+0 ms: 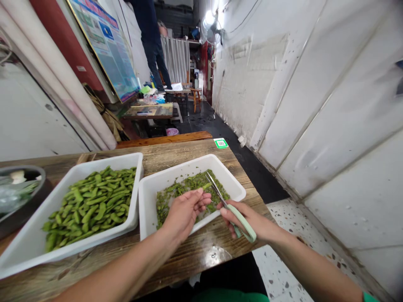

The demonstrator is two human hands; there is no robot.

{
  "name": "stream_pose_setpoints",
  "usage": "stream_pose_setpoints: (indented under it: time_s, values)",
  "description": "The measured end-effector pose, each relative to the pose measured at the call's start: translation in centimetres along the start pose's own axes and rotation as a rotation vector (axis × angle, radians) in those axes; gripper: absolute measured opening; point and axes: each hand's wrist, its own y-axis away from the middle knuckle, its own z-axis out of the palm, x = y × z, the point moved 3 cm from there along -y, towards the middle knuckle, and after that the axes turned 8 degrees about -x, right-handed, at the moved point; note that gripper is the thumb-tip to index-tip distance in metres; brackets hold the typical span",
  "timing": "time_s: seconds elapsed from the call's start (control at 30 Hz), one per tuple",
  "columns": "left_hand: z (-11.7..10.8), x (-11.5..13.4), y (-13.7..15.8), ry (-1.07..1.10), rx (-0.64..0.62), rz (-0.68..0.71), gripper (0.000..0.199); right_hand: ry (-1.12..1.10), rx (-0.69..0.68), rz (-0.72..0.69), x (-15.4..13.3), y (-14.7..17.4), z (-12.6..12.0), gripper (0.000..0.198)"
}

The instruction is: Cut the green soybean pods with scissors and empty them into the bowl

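Note:
Over the right-hand white tray (192, 164), my left hand (185, 207) pinches a green edamame pod (206, 186) between thumb and fingers. My right hand (241, 218) is closed round a pair of scissors (241, 220) with pale green handles. The scissors' metal blades point up and away, slightly apart, right at the pod's tip. Small green trimmings and bits of pod (165, 199) cover the bottom of this tray. To the left, a second white tray (140, 163) holds a heap of edamame pods (94, 201).
A dark round basin (39, 176) with a plastic bag stands at the far left of the wooden table (157, 157). A green QR code card (221, 143) lies at the table's far corner. Beyond are a bench (163, 138), a cluttered low table (147, 110) and a standing person (151, 46).

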Motion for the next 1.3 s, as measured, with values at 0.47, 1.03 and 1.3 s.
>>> stream_pose_setpoints:
  time_s: [0.47,1.03,1.3]
  values:
    - [-0.5,-0.4,0.3,-0.037,-0.018,-0.036,0.007,0.02,-0.043,0.006,0.5,0.1,-0.5,0.038]
    - [-0.2,-1.0,0.5,-0.002,0.011,-0.004,0.007,0.054,-0.067,-0.017,0.5,0.0,-0.1,0.04]
    - [-0.4,-1.1,0.3,-0.035,-0.007,0.007,0.009,0.132,-0.076,-0.031,0.0,0.1,-0.3,0.041]
